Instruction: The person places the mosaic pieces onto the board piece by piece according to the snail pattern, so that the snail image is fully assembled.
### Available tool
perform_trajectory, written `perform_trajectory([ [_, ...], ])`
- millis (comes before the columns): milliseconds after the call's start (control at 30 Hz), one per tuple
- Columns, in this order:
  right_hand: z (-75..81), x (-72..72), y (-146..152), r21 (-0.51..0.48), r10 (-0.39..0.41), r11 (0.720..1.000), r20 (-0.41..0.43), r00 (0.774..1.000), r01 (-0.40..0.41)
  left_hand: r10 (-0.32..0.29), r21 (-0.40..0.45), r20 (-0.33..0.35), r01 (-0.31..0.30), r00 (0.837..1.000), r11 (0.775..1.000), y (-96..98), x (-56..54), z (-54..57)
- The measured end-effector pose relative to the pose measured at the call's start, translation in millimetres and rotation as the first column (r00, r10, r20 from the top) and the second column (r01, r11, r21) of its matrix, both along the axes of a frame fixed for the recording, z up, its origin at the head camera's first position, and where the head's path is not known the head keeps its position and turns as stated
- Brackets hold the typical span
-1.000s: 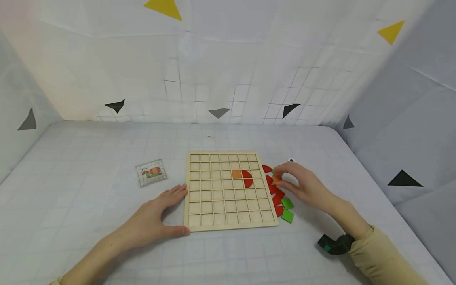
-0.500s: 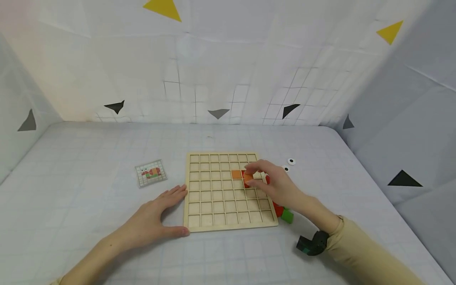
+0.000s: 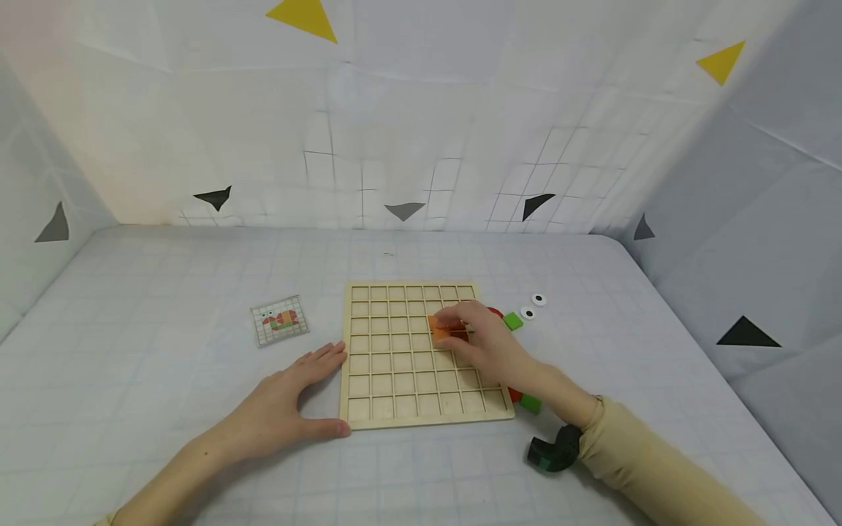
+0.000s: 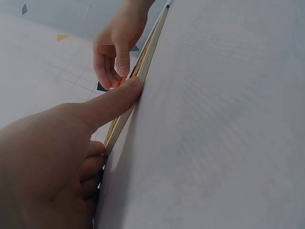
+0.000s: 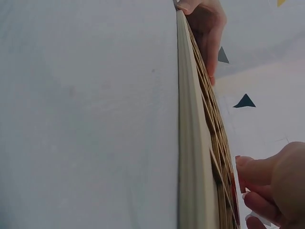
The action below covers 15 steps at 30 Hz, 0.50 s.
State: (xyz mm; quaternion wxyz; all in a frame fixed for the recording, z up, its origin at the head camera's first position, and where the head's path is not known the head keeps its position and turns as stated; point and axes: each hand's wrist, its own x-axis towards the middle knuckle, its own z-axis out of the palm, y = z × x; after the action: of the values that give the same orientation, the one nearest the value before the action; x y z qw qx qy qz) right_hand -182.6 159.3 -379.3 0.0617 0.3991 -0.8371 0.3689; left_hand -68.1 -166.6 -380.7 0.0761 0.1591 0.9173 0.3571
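I see a pale wall [image 3: 421, 109] across the far side, marked with yellow, black and grey triangles [image 3: 720, 63], and in front of it a white table [image 3: 421, 482] with faint grid lines. A tan sleeve [image 3: 658, 456] comes in from the near right. Around the middle of the table I have the wooden board [image 3: 424, 403], lying flat and split by thin strips into square cells.

The right hand [image 3: 490, 347] is over the right half of the board, thumb and fingers pinching an orange tile [image 3: 439, 337]. I place that tile over the fifth column from the left, about the fourth row from the far edge; I cannot tell whether it sits in the cell or just above it. The left hand [image 3: 283, 402] lies at the board's left side, thumb and fingers spread, the thumb touching the near left corner and the fingertips at the left edge.

Left of the board is a picture card [image 3: 279, 321] showing red, green and orange shapes. A black band [image 3: 555, 449] is at the right wrist.

Just beyond the pinched tile I make out a second orange square [image 3: 432, 321], and red pieces [image 3: 460, 333] beside it, all partly hidden by the right hand. Along the board's right edge are loose red shapes [image 3: 516, 394] and green tiles [image 3: 513, 321]. Farther right lie two white discs [image 3: 539, 299] with black dots.
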Motion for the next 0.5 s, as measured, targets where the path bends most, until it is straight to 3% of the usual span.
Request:
perform_trajectory([
  [233,-0.4,2.8,-3.5,0.064,-0.05,0.997,-0.01,0.999,0.051,-0.005,-0.003,-0.001,0.005,1.0,1.0,-0.4,0.1,-0.1],
  [500,-6.1,4.5,-3.7,0.054,-0.053,0.997,-0.061,0.997,0.056,-0.002,-0.008,0.007,0.002,1.0,1.0,-0.3,0.1,-0.1],
])
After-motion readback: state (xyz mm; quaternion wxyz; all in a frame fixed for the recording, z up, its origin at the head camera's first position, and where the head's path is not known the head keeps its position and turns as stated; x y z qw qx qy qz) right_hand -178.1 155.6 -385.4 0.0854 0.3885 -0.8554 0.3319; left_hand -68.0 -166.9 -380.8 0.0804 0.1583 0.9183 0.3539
